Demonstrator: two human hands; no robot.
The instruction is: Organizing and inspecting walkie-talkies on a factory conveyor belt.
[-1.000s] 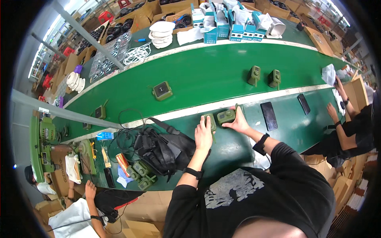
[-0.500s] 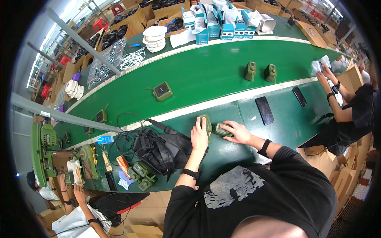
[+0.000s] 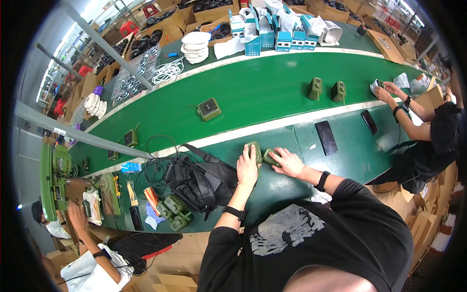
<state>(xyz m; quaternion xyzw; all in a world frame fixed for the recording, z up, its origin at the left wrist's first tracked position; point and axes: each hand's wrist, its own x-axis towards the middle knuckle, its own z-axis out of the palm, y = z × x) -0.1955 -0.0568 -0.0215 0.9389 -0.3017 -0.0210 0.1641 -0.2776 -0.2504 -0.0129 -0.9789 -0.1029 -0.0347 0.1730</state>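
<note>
On the green tabletop (image 3: 282, 190), our left hand (image 3: 247, 168) grips an olive device (image 3: 258, 153), our right hand (image 3: 291, 163) a second device (image 3: 268, 156) just beside it; neither is released, and three more (image 3: 180, 221) sit untouched near the bag (image 3: 194, 182).

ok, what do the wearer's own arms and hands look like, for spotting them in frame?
Left hand and right hand: both bare, no gloves visible. A dark band on each wrist: left wristband, right wristband. Short black sleeves, left sleeve and right sleeve, forearms uncovered. Black shirt with a grey chest print.
</note>
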